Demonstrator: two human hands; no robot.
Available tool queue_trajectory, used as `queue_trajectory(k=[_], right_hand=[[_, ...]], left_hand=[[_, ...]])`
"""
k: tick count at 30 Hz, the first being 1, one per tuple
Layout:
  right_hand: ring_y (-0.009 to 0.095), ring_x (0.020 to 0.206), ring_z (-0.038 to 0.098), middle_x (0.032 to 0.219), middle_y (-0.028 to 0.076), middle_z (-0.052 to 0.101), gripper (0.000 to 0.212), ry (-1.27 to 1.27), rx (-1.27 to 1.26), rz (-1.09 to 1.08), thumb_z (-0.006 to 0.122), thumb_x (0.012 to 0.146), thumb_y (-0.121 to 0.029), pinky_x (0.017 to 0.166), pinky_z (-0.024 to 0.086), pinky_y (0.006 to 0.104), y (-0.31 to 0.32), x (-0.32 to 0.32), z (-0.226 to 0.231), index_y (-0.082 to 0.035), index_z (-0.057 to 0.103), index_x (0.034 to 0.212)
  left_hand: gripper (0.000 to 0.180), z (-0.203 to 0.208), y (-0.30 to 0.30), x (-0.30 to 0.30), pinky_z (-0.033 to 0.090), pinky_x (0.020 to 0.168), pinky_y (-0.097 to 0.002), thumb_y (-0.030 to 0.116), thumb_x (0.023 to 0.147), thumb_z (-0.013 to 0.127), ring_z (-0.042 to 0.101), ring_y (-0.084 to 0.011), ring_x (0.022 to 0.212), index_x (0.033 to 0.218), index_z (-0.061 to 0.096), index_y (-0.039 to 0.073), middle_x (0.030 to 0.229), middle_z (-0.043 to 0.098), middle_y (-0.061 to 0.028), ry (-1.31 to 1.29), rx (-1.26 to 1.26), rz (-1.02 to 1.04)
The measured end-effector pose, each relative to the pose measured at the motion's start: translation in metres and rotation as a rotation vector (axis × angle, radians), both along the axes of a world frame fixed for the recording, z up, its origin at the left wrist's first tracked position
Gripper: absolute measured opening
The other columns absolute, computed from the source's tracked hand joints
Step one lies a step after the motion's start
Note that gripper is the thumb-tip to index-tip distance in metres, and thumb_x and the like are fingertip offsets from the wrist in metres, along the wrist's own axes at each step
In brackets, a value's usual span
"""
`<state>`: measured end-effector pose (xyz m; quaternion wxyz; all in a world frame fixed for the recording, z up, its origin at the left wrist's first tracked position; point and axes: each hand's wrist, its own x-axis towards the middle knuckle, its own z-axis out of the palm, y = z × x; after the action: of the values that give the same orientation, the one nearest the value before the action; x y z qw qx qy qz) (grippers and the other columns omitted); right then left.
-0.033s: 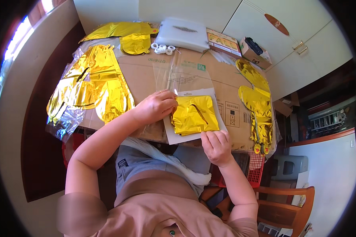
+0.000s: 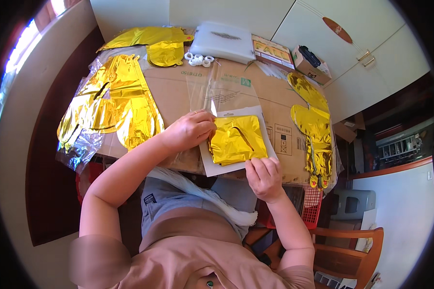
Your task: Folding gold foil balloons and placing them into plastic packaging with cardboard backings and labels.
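The foil (image 2: 230, 147) lies on the card (image 2: 220, 169), near-square, without a clear long axis. Left hand (image 2: 193, 129), at the card's left edge, pinches the foil's side; the foil lies to its right. Right hand (image 2: 265, 179), at the card's lower-right edge, pinches the foil's near corner. Both hands are equally near. Beneath the card: worktop (image 2: 169, 91).

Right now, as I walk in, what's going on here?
Someone is handling a folded foil on a white card. The left hand is at the foil's upper left edge, the right hand at its lower right corner. Clear plastic lies just beyond, over cardboard. More gold foils lie on both sides.
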<state>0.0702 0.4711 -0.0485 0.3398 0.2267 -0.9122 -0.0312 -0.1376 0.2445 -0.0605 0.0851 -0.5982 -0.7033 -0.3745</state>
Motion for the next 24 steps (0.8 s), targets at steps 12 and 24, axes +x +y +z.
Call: queue_trajectory(k=[12, 24], right_hand=[[0.033, 0.102, 0.073, 0.114, 0.018, 0.072, 0.027, -0.048, -0.284, -0.005, 0.068, 0.077, 0.009, 0.089, 0.060, 0.0404, -0.003, -0.010, 0.000, -0.001, 0.061, 0.102], [0.032, 0.087, 0.074, 0.102, 0.016, 0.075, 0.027, -0.291, -0.509, -0.043, 0.073, 0.080, 0.005, 0.077, 0.060, 0.0398, -0.026, -0.001, 0.036, -0.003, 0.061, 0.102]], left_hand=[[0.024, 0.000, -0.029, 0.063, 0.051, 0.097, -0.0383, -0.001, 0.089, 0.066, 0.065, -0.0260, 0.108, 0.112, 0.062, 0.003, 0.107, 0.066, -0.0118, -0.478, 0.332, 0.440], [0.062, 0.000, 0.008, 0.091, 0.054, 0.100, -0.0350, 0.000, 0.098, 0.058, 0.061, -0.0245, 0.121, 0.152, 0.026, -0.003, 0.141, 0.053, -0.0195, -1.524, 0.873, 0.270]])
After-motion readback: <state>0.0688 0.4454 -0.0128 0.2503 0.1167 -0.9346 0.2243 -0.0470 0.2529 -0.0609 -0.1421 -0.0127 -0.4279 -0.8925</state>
